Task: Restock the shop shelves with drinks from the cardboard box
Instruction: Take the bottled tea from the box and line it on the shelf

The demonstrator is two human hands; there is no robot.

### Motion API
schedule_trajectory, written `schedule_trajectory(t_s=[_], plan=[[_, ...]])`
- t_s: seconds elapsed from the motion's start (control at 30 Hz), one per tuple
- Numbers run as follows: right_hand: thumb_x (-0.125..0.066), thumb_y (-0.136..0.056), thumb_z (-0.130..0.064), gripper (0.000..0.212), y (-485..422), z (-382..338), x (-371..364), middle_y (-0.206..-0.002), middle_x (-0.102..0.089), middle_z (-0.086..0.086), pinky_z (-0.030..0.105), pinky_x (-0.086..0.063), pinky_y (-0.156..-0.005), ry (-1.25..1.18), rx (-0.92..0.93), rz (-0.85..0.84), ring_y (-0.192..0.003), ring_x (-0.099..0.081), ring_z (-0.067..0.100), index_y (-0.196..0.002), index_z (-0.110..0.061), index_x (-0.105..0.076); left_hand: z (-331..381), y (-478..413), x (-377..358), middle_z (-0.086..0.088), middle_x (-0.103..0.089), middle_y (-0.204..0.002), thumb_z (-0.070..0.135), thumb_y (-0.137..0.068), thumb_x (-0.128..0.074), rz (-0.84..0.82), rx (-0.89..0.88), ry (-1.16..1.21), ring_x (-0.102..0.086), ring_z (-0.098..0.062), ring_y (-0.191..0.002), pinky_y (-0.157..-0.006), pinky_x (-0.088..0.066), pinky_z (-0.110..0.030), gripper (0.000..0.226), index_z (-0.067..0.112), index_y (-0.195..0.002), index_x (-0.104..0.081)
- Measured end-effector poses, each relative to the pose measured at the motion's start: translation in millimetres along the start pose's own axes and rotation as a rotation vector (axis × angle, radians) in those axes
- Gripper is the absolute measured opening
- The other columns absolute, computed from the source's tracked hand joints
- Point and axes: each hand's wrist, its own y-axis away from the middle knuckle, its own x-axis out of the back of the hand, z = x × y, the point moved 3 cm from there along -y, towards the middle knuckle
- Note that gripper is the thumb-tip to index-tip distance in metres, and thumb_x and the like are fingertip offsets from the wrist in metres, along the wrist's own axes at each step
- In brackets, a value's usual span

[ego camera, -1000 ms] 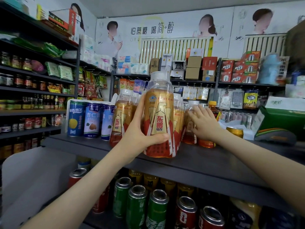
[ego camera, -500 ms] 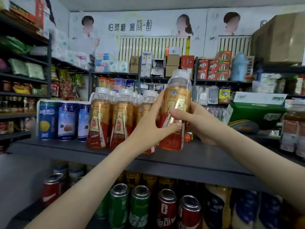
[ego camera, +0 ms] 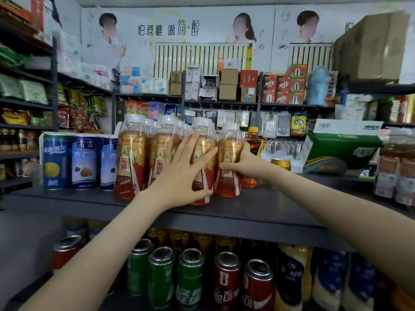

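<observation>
Several gold-and-red drink bottles with white caps stand in a row on the dark shelf (ego camera: 258,205). My left hand (ego camera: 182,173) lies against the front of one bottle (ego camera: 203,151), fingers straight and spread. My right hand (ego camera: 247,163) grips the rightmost gold bottle (ego camera: 229,162) from its right side, thumb across the label and fingers behind it. Both bottles stand upright on the shelf, touching their neighbours. The cardboard box of drinks is out of view.
Blue-and-white cans (ego camera: 83,161) stand left of the bottles. An orange-capped bottle (ego camera: 252,142), a gold can (ego camera: 280,163) and a green carton (ego camera: 341,151) sit to the right. Green and red cans (ego camera: 190,281) fill the shelf below.
The bottle that both hands held in the air now stands on the shelf at the right end of the row. My left hand let go and spread flat on the neighbouring bottle.
</observation>
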Motion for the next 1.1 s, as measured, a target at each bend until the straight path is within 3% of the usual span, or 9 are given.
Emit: schedule_trajectory(t_s=[0.17,0.33,0.43,0.53,0.6,0.7,0.83,0.97,1.1], plan=[[-0.084,-0.044,-0.046,0.149,1,11,-14,-0.156,-0.019,0.008,0.052,-0.03,-0.113,0.076,0.194,0.111,-0.141,-0.027,0.026,-0.135,-0.05,0.034,-2,0,-4,-0.002,0.041,-0.149,0.063,-0.079,-0.059,0.026,-0.028,0.016,0.036,-0.02,-0.139,-0.107,0.029,-0.044,0.095,0.039,-0.152,-0.002],[-0.074,-0.081,-0.011,0.126,3,18,-14,-0.16,0.018,0.002,0.039,-0.016,-0.117,0.252,0.28,0.134,-0.148,0.005,0.022,-0.139,-0.041,0.035,-4,-1,-6,-0.001,0.037,-0.151,0.067,-0.077,-0.057,0.048,-0.022,-0.01,0.032,-0.02,-0.141,-0.107,0.032,-0.04,0.095,0.04,-0.151,-0.004],[-0.062,-0.092,-0.011,0.111,-2,23,-14,-0.153,0.032,0.015,0.04,-0.034,-0.107,0.326,0.213,0.112,-0.146,-0.01,0.036,-0.135,-0.049,0.033,-5,0,-8,-0.004,0.026,-0.156,0.068,-0.076,-0.056,0.08,-0.022,-0.03,0.024,-0.022,-0.143,-0.111,0.026,-0.041,0.094,0.037,-0.152,-0.011],[-0.057,-0.095,-0.011,0.107,-7,26,-11,-0.153,0.031,0.019,0.042,-0.031,-0.109,0.344,0.178,0.096,-0.145,-0.008,0.039,-0.136,-0.049,0.034,-5,2,-10,-0.009,0.016,-0.158,0.07,-0.075,-0.053,0.114,-0.018,-0.047,0.017,-0.025,-0.146,-0.114,0.017,-0.046,0.091,0.035,-0.151,-0.017],[-0.059,-0.093,-0.011,0.11,-9,28,-10,-0.154,0.027,0.02,0.047,-0.025,-0.112,0.352,0.181,0.08,-0.146,-0.007,0.035,-0.134,-0.053,0.035,-2,3,-11,-0.012,0.012,-0.159,0.069,-0.075,-0.056,0.123,-0.002,-0.041,0.012,-0.027,-0.146,-0.116,0.01,-0.05,0.093,0.033,-0.151,-0.017],[-0.063,-0.09,-0.01,0.116,-12,28,-10,-0.157,0.019,0.02,0.056,-0.028,-0.112,0.346,0.211,0.081,-0.119,-0.041,0.013,-0.128,-0.063,0.033,3,9,-11,-0.02,-0.003,-0.157,0.065,-0.074,-0.057,0.161,0.074,0.016,-0.012,-0.036,-0.141,-0.111,-0.014,-0.053,0.092,0.031,-0.151,-0.021],[-0.071,-0.084,-0.012,0.123,-15,27,-11,-0.158,0.019,0.011,0.055,-0.017,-0.116,0.359,0.23,0.06,-0.147,0.003,0.031,-0.132,-0.059,0.032,15,14,-9,-0.029,-0.021,-0.151,0.053,-0.073,-0.071,0.193,0.15,0.031,-0.04,-0.043,-0.127,-0.104,-0.034,-0.053,0.09,0.026,-0.149,-0.031],[-0.081,-0.072,-0.007,0.139,-14,27,-19,-0.156,0.025,0.016,0.046,-0.031,-0.11,0.391,0.197,0.069,-0.144,-0.016,0.036,-0.128,-0.06,0.034,29,13,-9,-0.03,-0.006,-0.154,0.052,-0.079,-0.068,0.116,0.239,0.018,-0.041,-0.039,-0.126,-0.107,-0.033,-0.046,0.096,0.032,-0.152,-0.01],[-0.074,-0.079,-0.003,0.129,-15,29,-26,-0.153,0.032,0.018,0.042,-0.039,-0.105,0.436,0.187,0.088,-0.143,-0.016,0.04,-0.132,-0.056,0.032,37,13,-14,-0.03,-0.018,-0.152,0.049,-0.069,-0.076,0.139,0.363,0.006,-0.054,-0.032,-0.084,-0.073,-0.051,-0.039,0.1,0.032,-0.15,-0.021]])
